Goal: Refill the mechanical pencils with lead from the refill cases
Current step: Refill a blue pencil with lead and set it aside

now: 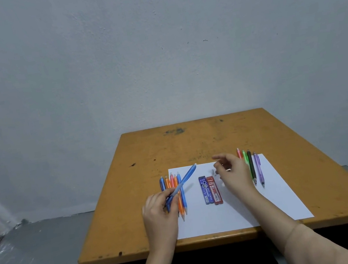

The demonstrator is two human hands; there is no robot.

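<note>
Over the left row of pencils (182,195), left hand (158,212) grips a blue mechanical pencil (186,178) by its lower half, with the pale top end angled up toward mid-sheet. Right hand (234,174) hovers just beyond the refill cases, fingers loosely curled and blurred, so I can't tell whether it pinches anything. Small grey piece (213,172) lies on the paper just beside those fingers. It's likely the pencil's cap or eraser, but too small to confirm. Blue refill case (204,190) and red refill case (214,191) lie flat, side by side, between the hands; both look closed. Right group of pencils (251,166) lies just past the right hand. Risks, my read: 1) the grey piece is light and sits close to the right hand, so a sweep toward the cases flicks it off the white paper sheet (227,217) onto the table (193,142) or the floor. 2) The held pencil hangs over the row, so a dropped wrist nudges those pencils and mixes filled with unfilled. 3) Lead is thin and brittle: tipping a case fast spills sticks, and feeding one off-axis snaps it. 4) The cases are labelled differently, and the wrong lead width jams the mechanism. Pencil sizes aren't readable from here.
</note>
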